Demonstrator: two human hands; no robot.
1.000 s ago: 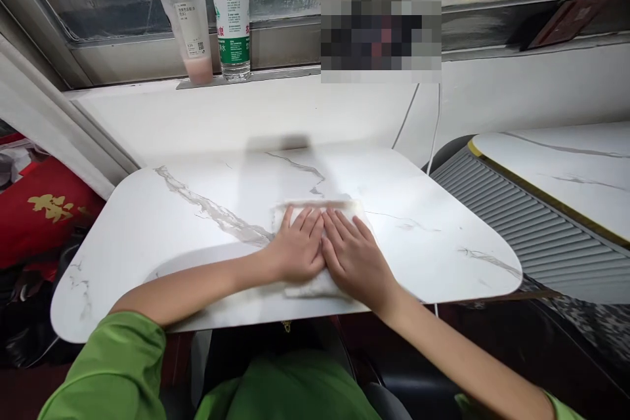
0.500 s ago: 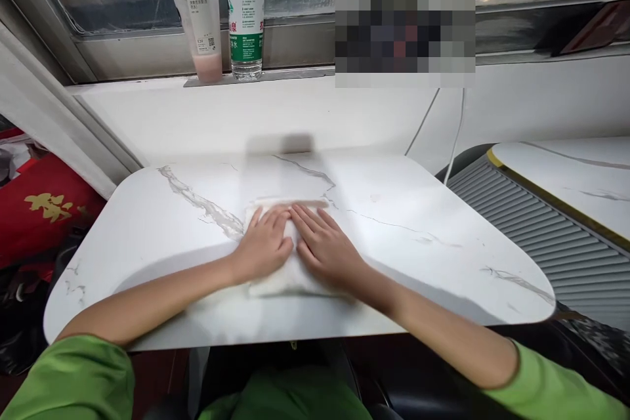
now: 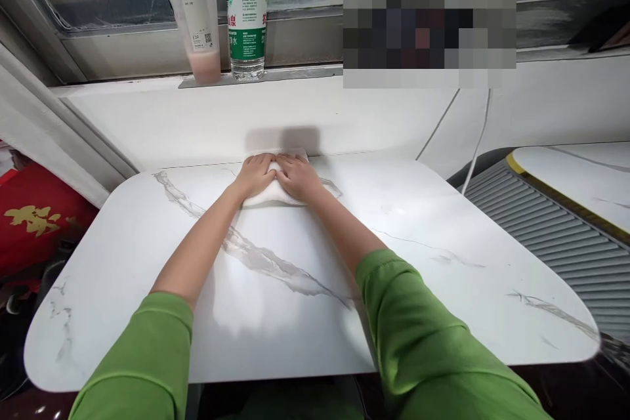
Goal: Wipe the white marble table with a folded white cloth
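Observation:
Both of my hands lie side by side on a folded white cloth point(image 3: 275, 194) at the far edge of the white marble-patterned table point(image 3: 132, 256). My left hand point(image 3: 255, 175) presses on the cloth's left part, palm down, fingers stretched forward. On its right part rests my right hand point(image 3: 297, 177), also palm down with fingers extended. The thumbs nearly meet in the middle. Part of the cloth shows behind the fingertips against the white wall, and part in front of the palms. Its middle is hidden under the hands.
On the window ledge stand a plastic cup point(image 3: 204, 46) with some pink drink and a water bottle point(image 3: 247, 20) with a green label. White cables point(image 3: 480, 138) hang down the wall at right. A red bag point(image 3: 39, 216) is at left, a grey ribbed panel point(image 3: 551, 230) at right.
Both hands have slid the cloth forward, from the middle of the table to its far edge by the wall. My arms are stretched out further.

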